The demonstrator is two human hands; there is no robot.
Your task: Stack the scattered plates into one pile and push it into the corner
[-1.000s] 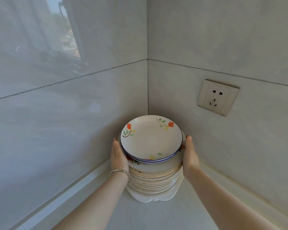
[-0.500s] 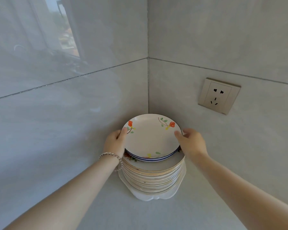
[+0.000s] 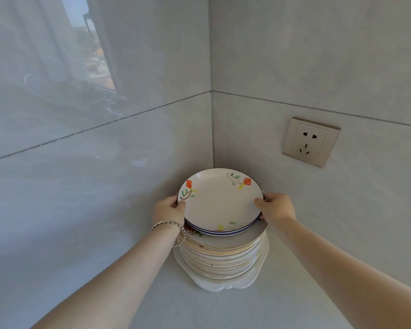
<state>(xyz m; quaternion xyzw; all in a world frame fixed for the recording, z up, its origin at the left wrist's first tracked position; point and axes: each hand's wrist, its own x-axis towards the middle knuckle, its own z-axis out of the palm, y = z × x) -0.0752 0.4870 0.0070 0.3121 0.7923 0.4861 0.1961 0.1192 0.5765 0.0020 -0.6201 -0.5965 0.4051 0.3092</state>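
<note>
A tall pile of plates stands on the grey counter close to the wall corner, with a wide scalloped white plate at its base. On top lie small blue-rimmed plates painted with red flowers. My left hand, a bracelet on its wrist, grips the left rim of these top plates, thumb on the upper face. My right hand grips the right rim the same way. The fingers under the rims are hidden.
Two glossy grey tiled walls meet in a corner right behind the pile. A beige wall socket sits on the right wall above and to the right of the pile. The grey counter stretches toward me.
My hands rose from the sides of the pile to the rim of the small top plates and closed on it. The pile now sits closer to the corner.
</note>
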